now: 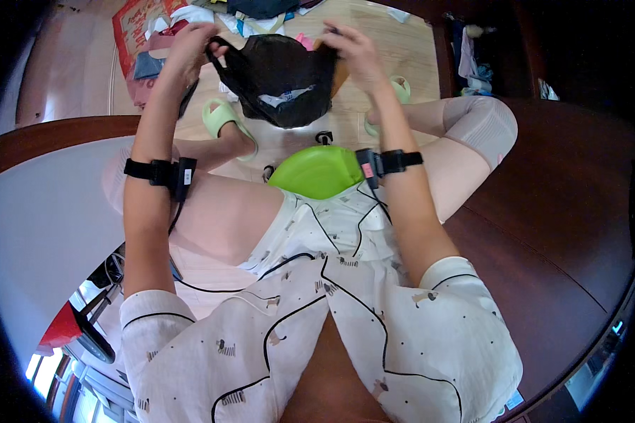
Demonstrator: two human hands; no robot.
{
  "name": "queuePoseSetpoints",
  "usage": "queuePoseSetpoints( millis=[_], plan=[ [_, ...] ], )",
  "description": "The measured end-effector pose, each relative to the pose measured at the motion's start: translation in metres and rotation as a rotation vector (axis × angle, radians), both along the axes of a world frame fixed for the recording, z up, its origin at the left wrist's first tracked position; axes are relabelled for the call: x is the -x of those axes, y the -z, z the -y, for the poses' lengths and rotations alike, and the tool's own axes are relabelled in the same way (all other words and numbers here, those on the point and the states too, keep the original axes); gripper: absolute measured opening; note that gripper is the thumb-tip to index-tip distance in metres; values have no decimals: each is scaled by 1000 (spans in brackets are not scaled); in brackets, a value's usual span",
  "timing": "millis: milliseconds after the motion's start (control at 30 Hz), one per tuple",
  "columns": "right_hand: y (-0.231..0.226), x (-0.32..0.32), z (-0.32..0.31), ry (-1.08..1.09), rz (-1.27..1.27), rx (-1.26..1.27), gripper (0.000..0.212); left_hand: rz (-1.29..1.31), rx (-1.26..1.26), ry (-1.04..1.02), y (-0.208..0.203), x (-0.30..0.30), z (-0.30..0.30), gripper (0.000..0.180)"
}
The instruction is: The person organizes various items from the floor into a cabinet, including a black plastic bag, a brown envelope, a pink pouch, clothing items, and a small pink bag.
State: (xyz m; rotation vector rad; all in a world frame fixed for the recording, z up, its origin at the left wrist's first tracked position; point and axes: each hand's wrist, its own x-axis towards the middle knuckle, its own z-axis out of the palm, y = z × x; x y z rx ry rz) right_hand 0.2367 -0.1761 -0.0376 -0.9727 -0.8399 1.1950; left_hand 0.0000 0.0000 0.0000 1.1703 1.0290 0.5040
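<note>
Out in front of me, above the floor, a limp black bag-like item (pixel 279 67) hangs stretched between my two hands. My left hand (pixel 194 51) pinches a narrow, strap-like part at its left upper edge. At its right upper edge, the fingers of my right hand (pixel 356 55) are closed on the black material, slightly blurred. A white and bluish patch (pixel 286 96) shows low on the black item; whether it is a print or something inside, I cannot tell. Black bands with small boxes and cables sit on both my forearms.
Between my legs is a green seat (pixel 314 173). Light green slippers (pixel 222 116) are on my feet. Clothes (pixel 257 8) and a red printed sheet (pixel 137 32) lie on the floor ahead. A pale tabletop (pixel 49 225) borders my left, dark wood (pixel 543 211) my right.
</note>
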Motion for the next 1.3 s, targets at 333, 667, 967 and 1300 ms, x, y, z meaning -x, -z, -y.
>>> queuePoseSetpoints(
  millis=[333, 667, 967, 1300],
  plan=[
    [8, 52, -19, -82, 107, 84, 33, 10, -252, 287, -19, -62, 94, 15],
    [-22, 44, -28, 73, 694, 481, 57, -87, 198, 73, 33, -70, 69, 18],
    [23, -4, -20, -201, -580, 610, 22, 244, 216, 304, 26, -68, 87, 19],
    [8, 19, -14, -3, 366, 537, 11, -89, -483, 430, 62, -65, 63, 17]
  ],
)
